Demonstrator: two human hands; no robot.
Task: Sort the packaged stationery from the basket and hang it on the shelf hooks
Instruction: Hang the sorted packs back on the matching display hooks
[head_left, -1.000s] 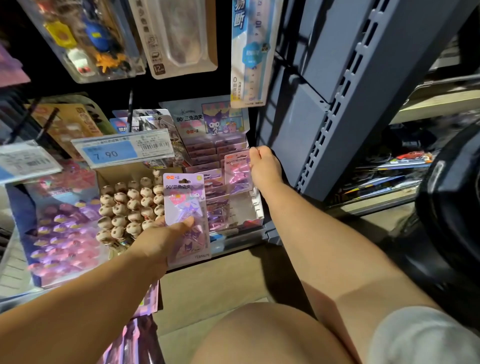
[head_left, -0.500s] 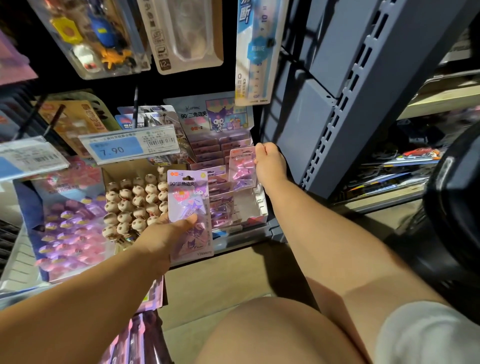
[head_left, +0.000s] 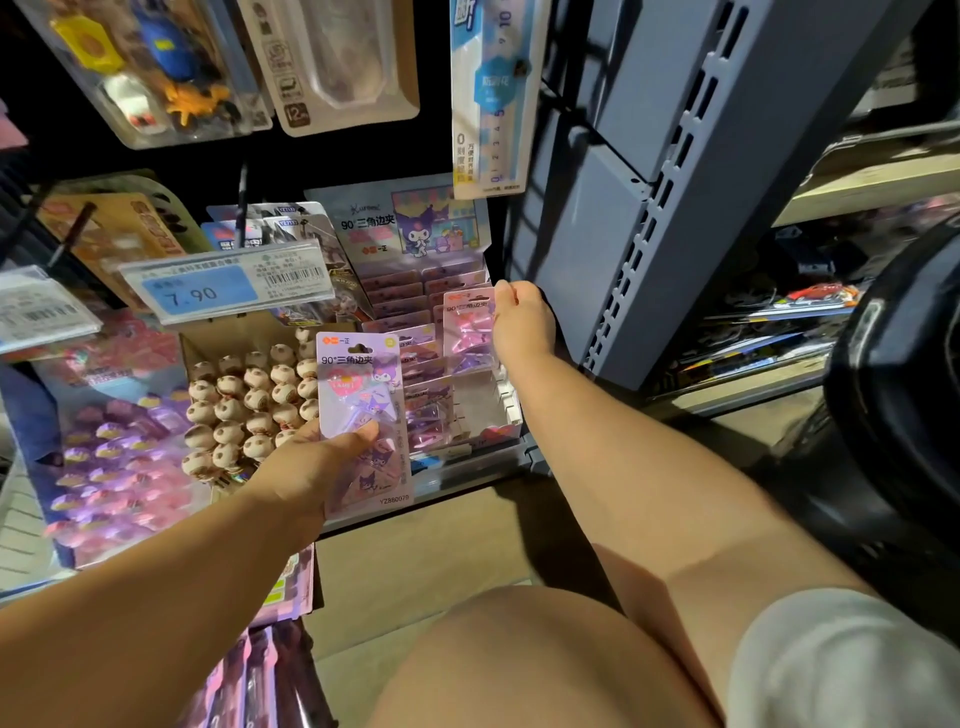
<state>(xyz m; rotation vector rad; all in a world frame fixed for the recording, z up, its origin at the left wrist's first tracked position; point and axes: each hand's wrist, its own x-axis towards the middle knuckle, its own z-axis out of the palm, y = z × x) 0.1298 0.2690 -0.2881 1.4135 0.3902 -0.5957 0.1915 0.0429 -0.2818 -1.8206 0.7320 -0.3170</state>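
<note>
My left hand (head_left: 311, 467) grips a purple pack of triangle corner clips (head_left: 363, 410) upright in front of the shelf, thumb across its front. My right hand (head_left: 519, 325) pinches a second, pinker clip pack (head_left: 467, 332) by its right edge, over the right column of the purple display box (head_left: 511, 410). That box stands on the bottom shelf and holds rows of the same packs, with a cartoon header card (head_left: 410, 228) behind them.
A box of round beige-headed items (head_left: 249, 400) sits left of the display box, under a 7.90 price tag (head_left: 223, 283). Blister packs (head_left: 332, 57) and a ruler pack (head_left: 491, 93) hang on hooks above. A blue-grey shelf upright (head_left: 670, 208) stands right. A dark basket rim (head_left: 893, 415) is at far right.
Both hands have stayed almost in place. The view has drifted slightly, and my right hand has edged a little up with its pack.
</note>
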